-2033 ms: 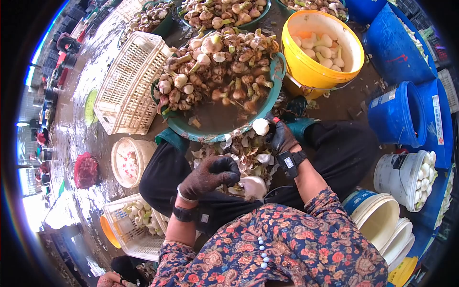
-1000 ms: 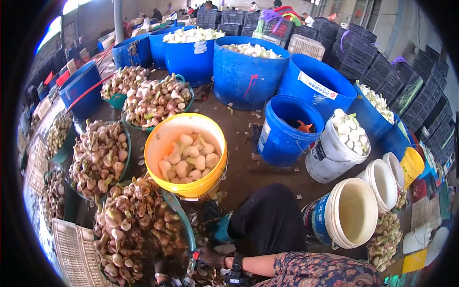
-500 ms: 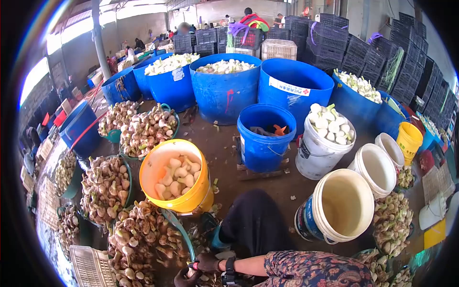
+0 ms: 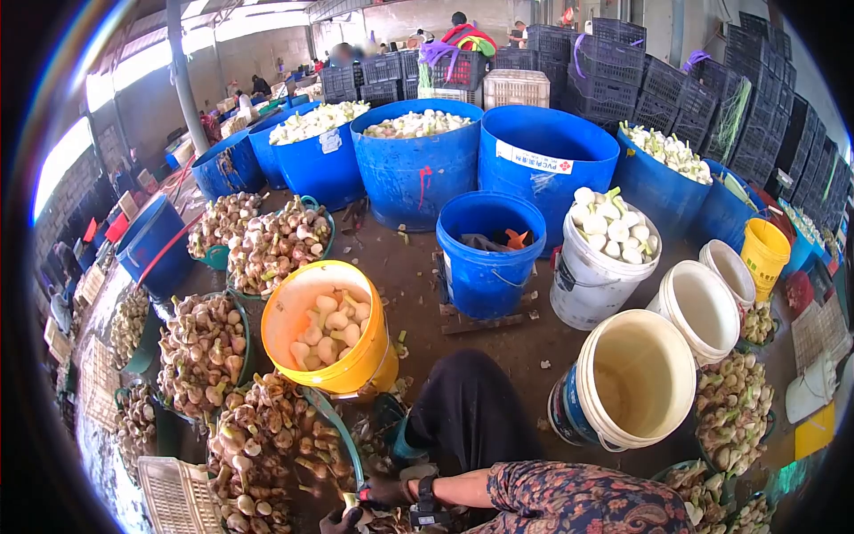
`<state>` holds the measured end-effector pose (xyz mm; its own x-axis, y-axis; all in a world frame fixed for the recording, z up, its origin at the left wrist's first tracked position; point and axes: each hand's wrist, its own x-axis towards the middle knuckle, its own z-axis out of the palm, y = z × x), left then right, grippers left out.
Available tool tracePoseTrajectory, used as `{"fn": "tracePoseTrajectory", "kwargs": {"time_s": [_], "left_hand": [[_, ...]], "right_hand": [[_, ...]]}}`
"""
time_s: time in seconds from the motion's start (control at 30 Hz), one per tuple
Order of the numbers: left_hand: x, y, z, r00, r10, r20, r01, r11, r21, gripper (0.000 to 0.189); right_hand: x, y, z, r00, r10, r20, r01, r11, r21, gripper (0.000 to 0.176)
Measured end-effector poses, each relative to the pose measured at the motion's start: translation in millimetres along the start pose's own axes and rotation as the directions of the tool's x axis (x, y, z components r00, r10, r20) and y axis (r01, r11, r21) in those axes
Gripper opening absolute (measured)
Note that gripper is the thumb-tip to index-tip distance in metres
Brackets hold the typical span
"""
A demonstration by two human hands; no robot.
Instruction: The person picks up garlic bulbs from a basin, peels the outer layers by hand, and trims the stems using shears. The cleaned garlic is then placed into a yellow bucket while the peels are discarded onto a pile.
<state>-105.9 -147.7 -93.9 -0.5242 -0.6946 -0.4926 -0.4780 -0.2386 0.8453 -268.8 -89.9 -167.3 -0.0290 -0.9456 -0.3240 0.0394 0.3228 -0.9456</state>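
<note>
At the bottom edge, my right hand [image 4: 389, 491], in a dark glove, is closed around a small tool with a red handle [image 4: 364, 493]; its working end is not clear. My left hand [image 4: 342, 521], also dark-gloved and partly cut off by the frame, grips a garlic bulb [image 4: 350, 502] whose pale stem points up close to the tool. Just left of both hands lies a heap of untrimmed garlic [image 4: 258, 449] in a green-rimmed basket [image 4: 338, 432]. Beyond it stands a yellow bucket [image 4: 378, 351] with clean, pale bulbs [image 4: 331, 327] inside.
Ahead are a small blue bucket [image 4: 492, 278], a white bucket [image 4: 587, 294] heaped with peeled garlic, and large blue tubs [image 4: 414, 173]. An open cream bucket [image 4: 636, 378] stands right of my knee [image 4: 471, 409]. Black crates [image 4: 614, 80] are stacked behind; people work far back.
My left hand has shifted slightly, and the garlic's pale stem now shows upright between the hands. My right hand keeps the red-handled tool. The view has moved a little.
</note>
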Motion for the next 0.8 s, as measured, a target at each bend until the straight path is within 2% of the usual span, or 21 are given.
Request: {"fn": "tracePoseTrajectory", "kwargs": {"time_s": [0.07, 0.1, 0.13, 0.17, 0.2, 0.23, 0.27, 0.3, 0.33, 0.37, 0.4, 0.47, 0.5, 0.53, 0.57, 0.6, 0.63, 0.7, 0.73, 0.77, 0.8], "left_hand": [[0.0, 0.9, -1.6, 0.999, -0.052, -0.007, 0.051, 0.998, -0.034, 0.033], [3.7, -5.6, 5.4, 0.995, 0.068, -0.078, -0.074, 0.994, -0.080, 0.033], [7.6, -14.9, 15.2, 0.972, 0.182, -0.150, -0.200, 0.973, -0.115, 0.033], [9.3, -22.0, 20.4, 0.974, 0.212, -0.082, -0.227, 0.937, -0.266, 0.033], [18.8, -35.6, 19.4, 0.970, 0.235, -0.068, -0.243, 0.956, -0.162, 0.037], [10.8, -21.1, 27.1, 0.925, 0.351, -0.146, -0.367, 0.925, -0.096, 0.040], [2.8, -6.4, 34.6, 0.860, 0.463, -0.214, -0.478, 0.878, -0.021, 0.042], [3.3, -11.2, 32.6, 0.861, 0.462, -0.214, -0.477, 0.879, -0.022, 0.042], [4.0, -18.3, 28.6, 0.903, 0.412, -0.122, -0.421, 0.904, -0.068, 0.038], [4.1, -24.0, 25.2, 0.933, 0.359, -0.028, -0.360, 0.927, -0.107, 0.034], [-2.5, -14.2, 26.3, 0.933, 0.358, -0.032, -0.360, 0.927, -0.106, 0.034], [-19.4, 14.3, 30.6, 0.976, 0.217, -0.025, -0.203, 0.942, 0.267, 0.023], [-17.2, 4.3, 32.0, 0.955, 0.289, -0.067, -0.266, 0.935, 0.236, 0.016], [-11.0, -10.6, 31.8, 0.956, 0.285, -0.069, -0.263, 0.936, 0.233, 0.016], [-2.7, -26.6, 29.7, 0.960, 0.251, -0.125, -0.226, 0.957, 0.184, 0.016], [1.6, -35.7, 29.1, 0.960, 0.212, -0.183, -0.190, 0.973, 0.130, 0.017], [1.0, -36.3, 28.8, 0.959, 0.207, -0.195, -0.185, 0.974, 0.128, 0.017], [0.6, -34.1, 28.0, 0.973, -0.059, -0.224, 0.009, 0.976, -0.218, 0.023], [12.2, -56.5, 20.1, 0.970, -0.065, -0.235, 0.012, 0.975, -0.221, 0.023], [32.3, -95.3, 6.3, 0.990, -0.126, -0.063, 0.058, 0.771, -0.634, 0.027], [33.0, -99.3, 2.1, 0.989, -0.095, 0.113, 0.142, 0.405, -0.903, 0.033]], "right_hand": [[-6.1, -10.9, -2.6, 0.993, 0.071, 0.098, -0.109, 0.879, 0.465, 0.027], [-8.0, -12.5, -6.8, 0.974, 0.168, 0.150, -0.221, 0.833, 0.507, 0.028], [-16.6, -21.9, -12.3, 0.975, 0.167, 0.145, -0.218, 0.834, 0.507, 0.028], [-26.4, -30.6, -16.3, 0.972, -0.138, 0.189, 0.041, 0.897, 0.441, 0.029], [-32.7, -36.5, -18.5, 0.871, -0.419, 0.254, 0.307, 0.871, 0.384, 0.030], [7.0, 20.3, -4.0, 0.713, -0.701, 0.027, 0.698, 0.713, 0.071, 0.023], [1.6, 18.0, -8.9, 0.736, -0.665, 0.126, 0.673, 0.739, -0.023, 0.022], [3.7, 18.8, -14.8, 0.724, -0.658, 0.207, 0.689, 0.686, -0.233, 0.021], [12.3, 28.4, -14.1, 0.697, -0.661, 0.279, 0.711, 0.584, -0.392, 0.020], [20.6, 37.5, -11.9, 0.649, -0.672, 0.355, 0.737, 0.441, -0.512, 0.019], [30.3, 48.0, -10.2, 0.582, -0.682, 0.442, 0.757, 0.257, -0.601, 0.019], [45.9, 66.1, -5.2, 0.438, -0.664, 0.606, 0.751, -0.102, -0.653, 0.017], [54.0, 77.7, -4.7, 0.404, -0.651, 0.643, 0.746, -0.173, -0.644, 0.016], [60.7, 88.9, -2.5, 0.404, -0.649, 0.645, 0.748, -0.171, -0.641, 0.016], [70.6, 104.7, 2.5, 0.544, -0.668, 0.507, 0.838, 0.403, -0.368, 0.017], [75.5, 113.2, 6.5, 0.698, -0.572, 0.431, 0.601, 0.795, 0.082, 0.017], [64.3, 96.0, 6.2, 0.692, -0.571, 0.441, 0.600, 0.795, 0.088, 0.017], [17.7, 19.4, -7.7, 0.839, -0.460, 0.291, 0.515, 0.844, -0.152, 0.019], [6.3, -2.2, -10.7, 0.835, -0.459, 0.303, 0.517, 0.844, -0.145, 0.019], [-2.2, -18.9, -12.6, 0.869, -0.367, 0.332, 0.325, 0.929, 0.176, 0.024], [-6.1, -24.6, -11.8, 0.876, -0.278, 0.394, 0.074, 0.885, 0.460, 0.033]]}}
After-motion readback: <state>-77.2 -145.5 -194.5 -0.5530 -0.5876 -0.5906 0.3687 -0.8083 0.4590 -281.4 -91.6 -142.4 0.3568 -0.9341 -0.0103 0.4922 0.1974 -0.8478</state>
